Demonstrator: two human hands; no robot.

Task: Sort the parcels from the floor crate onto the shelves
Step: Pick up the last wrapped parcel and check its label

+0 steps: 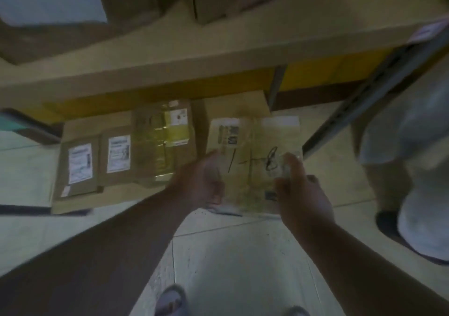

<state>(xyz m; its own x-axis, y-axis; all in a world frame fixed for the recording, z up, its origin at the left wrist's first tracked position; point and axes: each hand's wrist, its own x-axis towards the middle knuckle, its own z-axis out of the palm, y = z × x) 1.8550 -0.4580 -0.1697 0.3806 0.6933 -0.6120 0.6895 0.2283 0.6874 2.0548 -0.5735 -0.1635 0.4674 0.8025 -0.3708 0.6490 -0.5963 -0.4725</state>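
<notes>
I hold a flat pale parcel (252, 155) with a printed label and black handwritten marks, out in front of me above the floor. My left hand (204, 182) grips its left edge and my right hand (298, 189) grips its right side, thumb on top. The frame is blurred. Beyond the parcel runs the edge of a wooden shelf (194, 65) with cardboard boxes (209, 2) on it. Beneath that shelf, low down, several brown parcels (80, 165) with white labels lie side by side.
A yellowish wrapped pack (165, 140) lies among the low parcels. A grey metal shelf upright (364, 106) slants at the right. Another person's legs in light trousers (413, 145) and a dark shoe (386, 223) stand at the right. My own feet (170, 301) show on the tiled floor.
</notes>
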